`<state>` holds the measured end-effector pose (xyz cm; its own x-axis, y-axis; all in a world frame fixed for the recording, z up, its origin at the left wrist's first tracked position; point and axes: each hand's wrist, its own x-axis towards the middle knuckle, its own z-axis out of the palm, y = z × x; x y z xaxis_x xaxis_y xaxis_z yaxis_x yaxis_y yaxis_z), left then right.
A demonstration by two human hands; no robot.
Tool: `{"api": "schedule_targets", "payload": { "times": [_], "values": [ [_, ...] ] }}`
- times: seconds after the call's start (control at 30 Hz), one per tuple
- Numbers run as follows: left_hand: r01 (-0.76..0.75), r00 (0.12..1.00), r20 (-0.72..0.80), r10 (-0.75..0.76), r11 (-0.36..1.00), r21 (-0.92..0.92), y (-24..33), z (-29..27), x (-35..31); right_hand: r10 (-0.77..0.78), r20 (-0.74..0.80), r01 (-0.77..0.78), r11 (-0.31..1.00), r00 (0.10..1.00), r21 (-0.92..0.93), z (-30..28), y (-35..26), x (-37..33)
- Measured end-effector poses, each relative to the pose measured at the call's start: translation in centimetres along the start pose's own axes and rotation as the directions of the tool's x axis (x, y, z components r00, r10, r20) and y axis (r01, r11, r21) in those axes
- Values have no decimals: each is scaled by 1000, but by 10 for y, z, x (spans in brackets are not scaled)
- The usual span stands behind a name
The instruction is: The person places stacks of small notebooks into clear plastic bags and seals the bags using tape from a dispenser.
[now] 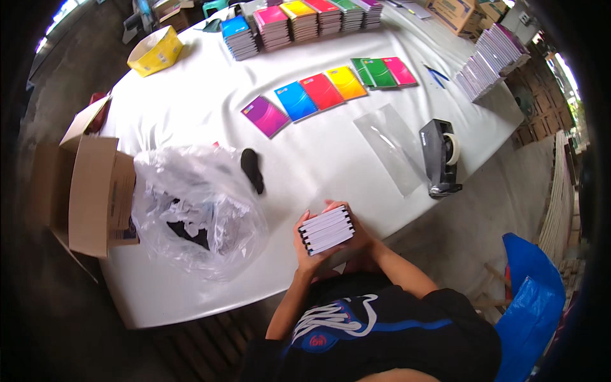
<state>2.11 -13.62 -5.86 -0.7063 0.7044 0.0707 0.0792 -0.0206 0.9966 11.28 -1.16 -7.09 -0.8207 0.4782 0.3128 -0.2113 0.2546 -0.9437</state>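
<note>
Both hands grip a small stack of notebooks (326, 230) at the table's front edge, close to my body. White page edges face up, with dark notches along two sides of the stack. My left hand (301, 252) wraps its left side, and my right hand (360, 234) closes round the right side. Ahead lies a row of spiral notebooks: purple (265, 116), blue (296, 100), red (323, 91), yellow (347, 83), green (382, 72) and pink (400, 71). A clear plastic sleeve (391, 149) lies flat to the right, beside a black tape dispenser (439, 156).
On the left are a clear bag of paper scraps (200, 210), an open cardboard box (92, 197) and a black object (252, 170). Notebook stacks (304, 25) line the far edge near a yellow container (156, 54). Blue-handled pliers (436, 76) lie beside another stack (490, 63).
</note>
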Motion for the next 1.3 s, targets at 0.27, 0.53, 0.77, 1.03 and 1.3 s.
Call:
{"api": "schedule_targets", "payload": {
  "times": [0.27, 0.53, 0.77, 1.03, 1.3],
  "values": [
    [-31, 970, 220, 105, 948, -316, 109, 54, 47, 235, -476, -67, 937, 847, 343, -67, -103, -5],
    [190, 973, 132, -190, 982, 17, 72, 242, 90, -114, -717, -355, 808, 688, -470, -234, -101, -104],
    [80, 979, 144, -145, 922, 380, 14, 332, 146, -121, -591, -401, 625, 798, -670, -295, -56, -152],
    [425, 898, 219, -381, 879, -216, -7, 352, 139, -135, -463, -304, 592, 876, -746, -330, -30, -155],
    [517, 853, 175, -491, 839, -167, -3, 345, 136, -219, -326, -169, 529, 920, -832, -345, -15, -141]
  ]
}}
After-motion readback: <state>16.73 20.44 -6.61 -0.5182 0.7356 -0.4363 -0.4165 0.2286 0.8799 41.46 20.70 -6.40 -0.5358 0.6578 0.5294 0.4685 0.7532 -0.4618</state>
